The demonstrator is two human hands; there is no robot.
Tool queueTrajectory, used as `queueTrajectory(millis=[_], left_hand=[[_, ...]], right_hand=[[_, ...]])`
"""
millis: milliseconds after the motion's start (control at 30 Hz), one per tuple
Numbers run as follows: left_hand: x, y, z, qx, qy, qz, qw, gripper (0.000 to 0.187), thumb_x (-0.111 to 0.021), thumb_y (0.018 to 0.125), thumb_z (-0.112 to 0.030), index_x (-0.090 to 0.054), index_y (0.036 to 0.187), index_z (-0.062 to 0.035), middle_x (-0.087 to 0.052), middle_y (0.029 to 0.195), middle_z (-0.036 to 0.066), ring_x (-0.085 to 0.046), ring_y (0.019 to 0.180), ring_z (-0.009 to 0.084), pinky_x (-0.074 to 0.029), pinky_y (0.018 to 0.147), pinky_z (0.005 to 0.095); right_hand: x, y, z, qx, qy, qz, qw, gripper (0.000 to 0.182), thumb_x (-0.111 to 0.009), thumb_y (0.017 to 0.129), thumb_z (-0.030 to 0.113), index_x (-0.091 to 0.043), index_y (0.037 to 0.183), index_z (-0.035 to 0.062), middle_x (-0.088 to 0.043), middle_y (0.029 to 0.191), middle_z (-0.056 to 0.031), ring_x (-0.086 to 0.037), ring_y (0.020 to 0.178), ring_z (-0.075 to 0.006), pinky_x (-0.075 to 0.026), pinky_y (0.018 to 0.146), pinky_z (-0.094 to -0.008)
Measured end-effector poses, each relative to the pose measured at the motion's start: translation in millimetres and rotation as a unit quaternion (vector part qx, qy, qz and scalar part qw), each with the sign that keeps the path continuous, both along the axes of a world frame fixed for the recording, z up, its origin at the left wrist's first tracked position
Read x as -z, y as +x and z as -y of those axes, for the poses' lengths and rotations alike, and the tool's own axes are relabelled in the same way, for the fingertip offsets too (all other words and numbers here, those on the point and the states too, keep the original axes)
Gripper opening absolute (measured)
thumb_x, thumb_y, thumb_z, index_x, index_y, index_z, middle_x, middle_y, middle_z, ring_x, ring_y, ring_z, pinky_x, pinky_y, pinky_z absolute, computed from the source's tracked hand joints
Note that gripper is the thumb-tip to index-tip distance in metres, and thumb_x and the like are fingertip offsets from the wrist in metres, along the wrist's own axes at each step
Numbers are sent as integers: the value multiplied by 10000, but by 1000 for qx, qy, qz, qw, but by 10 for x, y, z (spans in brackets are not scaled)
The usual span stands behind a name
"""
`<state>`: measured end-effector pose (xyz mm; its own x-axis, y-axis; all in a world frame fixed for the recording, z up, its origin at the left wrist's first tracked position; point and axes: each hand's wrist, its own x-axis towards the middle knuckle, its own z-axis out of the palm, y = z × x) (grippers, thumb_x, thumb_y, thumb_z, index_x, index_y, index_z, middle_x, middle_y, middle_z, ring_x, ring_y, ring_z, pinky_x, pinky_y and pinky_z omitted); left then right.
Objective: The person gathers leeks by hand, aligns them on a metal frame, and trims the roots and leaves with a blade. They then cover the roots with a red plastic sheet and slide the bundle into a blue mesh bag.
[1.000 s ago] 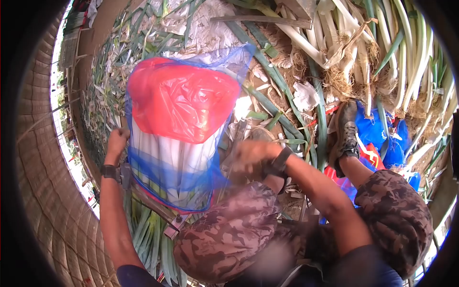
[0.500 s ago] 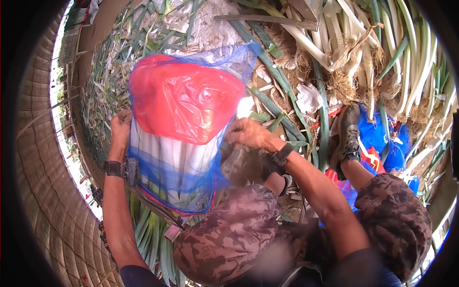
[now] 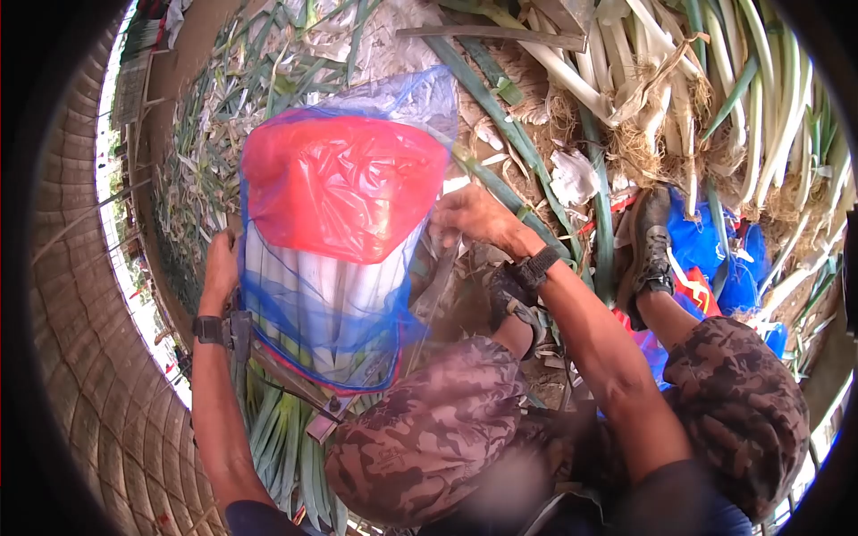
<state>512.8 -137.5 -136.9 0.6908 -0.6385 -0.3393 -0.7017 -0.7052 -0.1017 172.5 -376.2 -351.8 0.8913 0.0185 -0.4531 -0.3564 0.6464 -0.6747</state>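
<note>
A bundle of long green onions point(image 3: 308, 279), white stalks showing, stands inside a blue mesh bag point(image 3: 313, 353). A red plastic bag point(image 3: 335, 192) covers the upper end of the bundle, under the mesh. My left hand point(image 3: 221, 268) is at the left side of the mesh bag, fingers closed on its edge. On the opposite side my right hand point(image 3: 474, 214) has its fingers curled together at the bag's right edge. Its fingertips are partly hidden, and the mesh there is thin and hard to see. The mesh bag's loose top point(image 3: 420, 98) lies beyond the red plastic.
A metal frame point(image 3: 323, 420) sits under the bundle, by my knee. Loose green onions with roots point(image 3: 661, 116) are heaped at the upper right. Cut leaves point(image 3: 223, 116) litter the ground. Blue bags point(image 3: 697, 250) lie beside my right shoe point(image 3: 652, 246).
My right hand has moved up and slightly right along the bag. My left hand has shifted slightly down. The mesh bag's top has shifted left.
</note>
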Motion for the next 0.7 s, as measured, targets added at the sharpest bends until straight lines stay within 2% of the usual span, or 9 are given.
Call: queueTrajectory(millis=[67, 167, 267, 500, 567, 600, 633, 667, 700], left_hand=[[30, 75, 13, 13, 0, 4, 1000, 276, -581, 945, -182, -594, 942, 94, -605, 889, 329, -605, 901, 496, -470, 761, 470], [-42, -157, 338, -11, 18, -19, 1000, 244, -568, 948, -153, -611, 975, 86, -627, 914, 318, -610, 920, 489, -471, 788, 472], [-43, -147, 344, -11, 43, -5, 999, 225, -562, 952, -135, -611, 976, 84, -641, 939, 314, -612, 929, 487, -469, 795, 483], [-22, -127, 301, 16, 36, 12, 999, 222, -567, 948, -126, -608, 970, 90, -640, 945, 311, -619, 932, 474, -468, 795, 481], [-25, -72, 190, 40, 33, 21, 998, 219, -572, 938, -123, -608, 943, 93, -638, 920, 306, -631, 918, 461, -469, 786, 471], [-36, -10, 102, 32, 99, 32, 994, 236, -582, 938, -147, -628, 977, 80, -642, 962, 316, -631, 975, 458, -471, 815, 473], [-39, 89, -20, 25, 164, 42, 985, 257, -591, 937, -171, -647, 1012, 68, -646, 1004, 326, -631, 1032, 456, -472, 844, 475], [-19, 170, -143, 23, 150, 21, 988, 276, -615, 934, -213, -651, 1023, 46, -636, 1036, 334, -611, 1050, 472, -466, 875, 499], [36, 302, -359, 21, 137, 1, 990, 297, -639, 932, -254, -655, 1034, 24, -625, 1067, 343, -591, 1069, 489, -461, 906, 523]], right_hand=[[-87, -9, 48, 8, -27, -11, 1000, 214, -704, 950, 154, -702, 1006, -53, -722, 878, -93, -683, 630, -142, -528, 540, -270], [-198, -54, 147, -20, 0, 5, 1000, 192, -681, 964, 147, -687, 993, -43, -724, 887, -87, -683, 624, -135, -519, 519, -274], [-133, 27, 102, 28, -4, 7, 1000, 191, -675, 970, 160, -677, 983, -31, -723, 880, -79, -683, 644, -119, -512, 526, -273], [10, -33, -59, 28, 1, 16, 999, 134, -643, 973, 137, -675, 975, 6, -710, 845, -70, -688, 698, -124, -527, 594, -278], [26, -62, -275, -63, -116, 49, 990, 197, -653, 937, 217, -712, 912, 31, -736, 851, -88, -705, 724, -190, -560, 691, -348], [28, -84, -399, -63, -119, 49, 990, 197, -653, 937, 217, -712, 912, 31, -736, 851, -88, -705, 724, -190, -560, 691, -348], [39, -109, -544, -99, -240, 82, 962, 199, -651, 933, 233, -717, 924, 45, -743, 871, -101, -713, 769, -231, -561, 752, -378], [75, -100, -635, -132, -357, 114, 918, 204, -649, 929, 249, -722, 935, 60, -750, 892, -114, -720, 813, -272, -562, 814, -409], [138, -72, -693, -148, -388, 119, 902, 252, -653, 922, 315, -728, 1021, 96, -760, 959, -136, -734, 926, -283, -570, 859, -440]])
